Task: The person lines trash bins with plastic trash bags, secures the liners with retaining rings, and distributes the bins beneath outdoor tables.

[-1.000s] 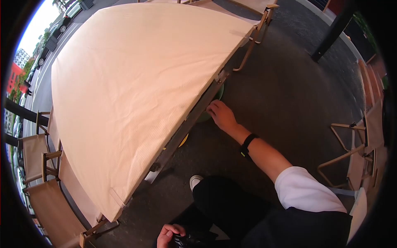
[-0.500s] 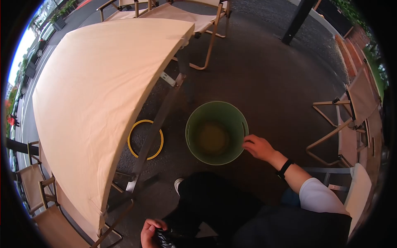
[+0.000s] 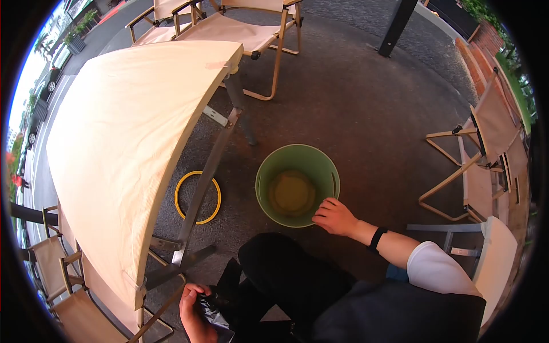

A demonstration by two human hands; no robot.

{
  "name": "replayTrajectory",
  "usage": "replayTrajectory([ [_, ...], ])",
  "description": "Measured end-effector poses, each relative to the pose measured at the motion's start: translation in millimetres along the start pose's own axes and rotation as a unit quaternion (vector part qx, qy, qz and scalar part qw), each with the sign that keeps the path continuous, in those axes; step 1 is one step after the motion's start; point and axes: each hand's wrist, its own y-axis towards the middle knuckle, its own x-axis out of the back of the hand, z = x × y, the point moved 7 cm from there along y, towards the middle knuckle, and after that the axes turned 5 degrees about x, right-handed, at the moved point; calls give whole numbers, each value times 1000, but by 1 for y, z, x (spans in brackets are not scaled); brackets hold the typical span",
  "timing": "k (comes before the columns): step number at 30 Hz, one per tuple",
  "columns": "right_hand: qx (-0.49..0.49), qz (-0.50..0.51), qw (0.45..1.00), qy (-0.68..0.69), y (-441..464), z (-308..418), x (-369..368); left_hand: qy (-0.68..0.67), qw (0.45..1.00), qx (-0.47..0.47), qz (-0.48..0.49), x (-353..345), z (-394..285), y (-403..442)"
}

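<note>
A round green bucket (image 3: 297, 183) stands on the dark ground, its inside visible with a yellowish round bottom. My right hand (image 3: 336, 217) is at the bucket's near right rim, fingers bent over the edge; a black band is on the wrist. Low in the view, my left hand (image 3: 195, 313) is closed on a crumpled black plastic bag (image 3: 213, 311) beside my leg. Left of the bucket, a yellow ring (image 3: 217, 200) lies on the ground, partly behind a metal bar of the table frame.
A table with a cream cloth (image 3: 126, 120) fills the left side, its metal leg frame (image 3: 203, 188) showing beneath. Folding chairs stand at the top (image 3: 240, 26), lower left (image 3: 86, 314) and right (image 3: 497, 126). A dark post (image 3: 397, 28) rises at the top right.
The view has swung so the table sits further left and the whole bucket shows. The right hand has gone from the table edge area to the bucket's near right rim.
</note>
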Motion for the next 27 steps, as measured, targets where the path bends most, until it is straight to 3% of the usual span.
replayTrajectory([
  [4,-59,-50,997,-10,6,-3,13,16,999,7,-29,6,2,-2],
  [7,-110,-113,987,19,13,-30,27,-44,997,-48,34,19,16,13],
  [10,-184,-193,962,56,19,-63,37,-2,996,-83,26,36,23,21],
  [12,-235,-237,940,64,18,-78,40,27,991,-107,78,66,36,40],
  [15,-269,-273,921,63,20,-87,45,-19,991,-65,116,92,50,57],
  [18,-261,-272,924,61,20,-82,49,18,1000,-8,-4,5,-1,-1],
  [27,-276,-310,904,100,7,-81,60,63,998,-14,-12,-4,-3,0],
])
